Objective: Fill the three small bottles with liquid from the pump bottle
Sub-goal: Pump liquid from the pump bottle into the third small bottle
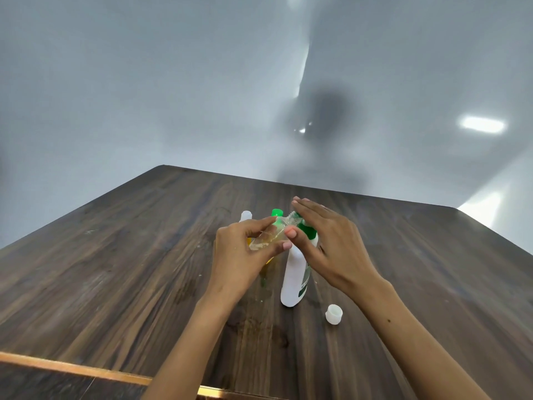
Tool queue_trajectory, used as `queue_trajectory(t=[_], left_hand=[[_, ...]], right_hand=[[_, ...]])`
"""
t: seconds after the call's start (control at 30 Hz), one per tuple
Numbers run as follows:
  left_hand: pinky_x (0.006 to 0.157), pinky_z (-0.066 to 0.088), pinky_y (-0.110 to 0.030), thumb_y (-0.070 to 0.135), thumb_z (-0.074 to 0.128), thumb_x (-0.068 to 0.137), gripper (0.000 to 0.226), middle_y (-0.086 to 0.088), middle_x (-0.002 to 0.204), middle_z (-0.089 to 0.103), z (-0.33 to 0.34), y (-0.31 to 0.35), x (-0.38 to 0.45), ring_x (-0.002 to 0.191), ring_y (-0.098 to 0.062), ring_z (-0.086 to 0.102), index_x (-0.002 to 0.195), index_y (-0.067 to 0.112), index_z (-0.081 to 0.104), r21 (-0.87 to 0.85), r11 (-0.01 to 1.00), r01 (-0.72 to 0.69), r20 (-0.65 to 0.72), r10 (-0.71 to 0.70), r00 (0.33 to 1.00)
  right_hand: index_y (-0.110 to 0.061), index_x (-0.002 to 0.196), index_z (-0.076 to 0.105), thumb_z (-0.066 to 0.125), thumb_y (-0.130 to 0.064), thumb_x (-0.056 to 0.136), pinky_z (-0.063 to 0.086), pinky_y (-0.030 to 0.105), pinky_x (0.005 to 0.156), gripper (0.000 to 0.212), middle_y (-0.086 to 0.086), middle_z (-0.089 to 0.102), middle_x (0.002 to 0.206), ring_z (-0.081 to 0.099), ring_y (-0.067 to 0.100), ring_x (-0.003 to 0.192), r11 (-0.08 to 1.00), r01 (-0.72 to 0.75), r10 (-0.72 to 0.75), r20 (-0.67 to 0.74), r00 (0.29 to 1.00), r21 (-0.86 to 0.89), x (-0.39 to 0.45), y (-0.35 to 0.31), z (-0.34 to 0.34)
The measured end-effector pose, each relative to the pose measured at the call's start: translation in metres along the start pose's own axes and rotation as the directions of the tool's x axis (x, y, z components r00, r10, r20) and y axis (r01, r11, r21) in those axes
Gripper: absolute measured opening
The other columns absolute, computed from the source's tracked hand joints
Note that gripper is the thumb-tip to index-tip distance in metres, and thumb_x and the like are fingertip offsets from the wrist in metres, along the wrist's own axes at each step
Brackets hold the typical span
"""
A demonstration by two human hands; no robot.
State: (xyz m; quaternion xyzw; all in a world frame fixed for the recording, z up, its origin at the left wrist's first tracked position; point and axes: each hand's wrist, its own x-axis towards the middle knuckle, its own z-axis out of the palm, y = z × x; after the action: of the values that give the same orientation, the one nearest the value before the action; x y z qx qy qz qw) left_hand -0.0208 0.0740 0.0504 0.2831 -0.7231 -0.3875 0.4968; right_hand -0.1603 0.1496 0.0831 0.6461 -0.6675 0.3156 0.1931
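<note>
- Dark wood-grain counter (115,269), laminate-looking with long streaky planks, carries everything here.
- One pump bottle (295,278): tall, white, smooth plastic, standing upright near the middle of the counter, with a green pump head up top and a green-printed label down its side.
- Small bottles, I count three, though two are mostly hidden. One clear small bottle (271,233) is up in the air, tilted with its neck pointing toward the pump head; there's a bit of pale yellowish liquid inside.
- Second one is a green-capped bottle (277,213) standing behind the hands; only its cap and a bit of neck show.
- Third is a white-capped bottle (246,216) standing just left of that, also mostly hidden by the left hand.
- One loose white cap (334,314), round and ribbed, sits open side up on the counter to the right of the pump bottle, apart from it.
- Left hand (242,255): fingers and thumb pinched around the clear small bottle, holding it off the counter.
- Right hand (331,241): fingers straight and flat, palm down over the green pump head, thumb tip right next to the clear bottle. Not gripping anything, just resting or pressing on top.
- Some yellow and green shows below the left hand, too hidden to tell what it is.
</note>
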Motion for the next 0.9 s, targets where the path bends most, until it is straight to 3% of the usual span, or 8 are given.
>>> queue_trajectory(t=[0.17, 0.37, 0.47, 0.7, 0.9], left_hand=[[0.085, 0.055, -0.022, 0.033, 0.080, 0.071, 0.045, 0.008, 0.106, 0.074, -0.0003, -0.0016, -0.0030, 0.095, 0.000, 0.067, 0.114, 0.023, 0.072, -0.004, 1.000, 0.005, -0.003, -0.005, 1.000], [0.072, 0.046, -0.001, 0.031, 0.080, 0.072, 0.045, 0.010, 0.105, 0.072, 0.0005, -0.0035, -0.0026, 0.089, 0.014, 0.060, 0.114, 0.023, 0.072, 0.026, 1.000, -0.003, -0.010, 0.003, 1.000], [0.076, 0.048, -0.005, 0.034, 0.080, 0.071, 0.046, 0.010, 0.106, 0.073, 0.0012, -0.0020, -0.0027, 0.093, 0.007, 0.064, 0.115, 0.023, 0.072, 0.003, 1.000, -0.003, -0.005, 0.003, 1.000], [0.073, 0.046, -0.001, 0.032, 0.081, 0.071, 0.045, 0.012, 0.104, 0.071, 0.0006, -0.0057, -0.0021, 0.090, 0.017, 0.060, 0.114, 0.024, 0.072, 0.000, 1.000, -0.008, -0.020, 0.008, 1.000], [0.082, 0.052, -0.015, 0.033, 0.080, 0.071, 0.046, 0.008, 0.107, 0.073, 0.0008, -0.0078, -0.0015, 0.095, 0.001, 0.066, 0.115, 0.022, 0.072, -0.005, 1.000, -0.008, -0.019, 0.008, 1.000]], right_hand=[[-0.013, 0.131, 0.055, 0.010, -0.080, 0.080, 0.035, 0.031, 0.103, 0.096, 0.001, 0.052, 0.137, 0.045, 0.014, 0.128, 1.000, 0.007, -0.007, -0.006, 1.000, 0.000, 0.0006, -0.0023, -0.0016], [-0.012, 0.130, 0.056, 0.012, -0.081, 0.080, 0.039, 0.034, 0.102, 0.096, 0.001, 0.052, 0.136, 0.046, 0.015, 0.128, 1.000, 0.002, -0.002, -0.010, 1.000, 0.000, -0.0029, -0.0036, 0.0013], [-0.013, 0.132, 0.054, 0.012, -0.082, 0.079, 0.038, 0.033, 0.104, 0.097, -0.001, 0.050, 0.138, 0.043, 0.013, 0.130, 1.000, -0.007, 0.007, -0.015, 1.000, 0.023, -0.0006, -0.0015, -0.0017], [-0.014, 0.130, 0.056, 0.015, -0.081, 0.079, 0.040, 0.034, 0.103, 0.094, -0.001, 0.052, 0.136, 0.045, 0.013, 0.129, 0.999, 0.002, -0.001, -0.040, 0.999, 0.040, -0.0017, 0.0002, 0.0042], [-0.015, 0.130, 0.056, 0.016, -0.082, 0.079, 0.039, 0.033, 0.104, 0.093, -0.002, 0.053, 0.136, 0.045, 0.013, 0.128, 0.998, -0.005, 0.007, -0.039, 0.999, 0.056, -0.0010, -0.0005, 0.0070]])
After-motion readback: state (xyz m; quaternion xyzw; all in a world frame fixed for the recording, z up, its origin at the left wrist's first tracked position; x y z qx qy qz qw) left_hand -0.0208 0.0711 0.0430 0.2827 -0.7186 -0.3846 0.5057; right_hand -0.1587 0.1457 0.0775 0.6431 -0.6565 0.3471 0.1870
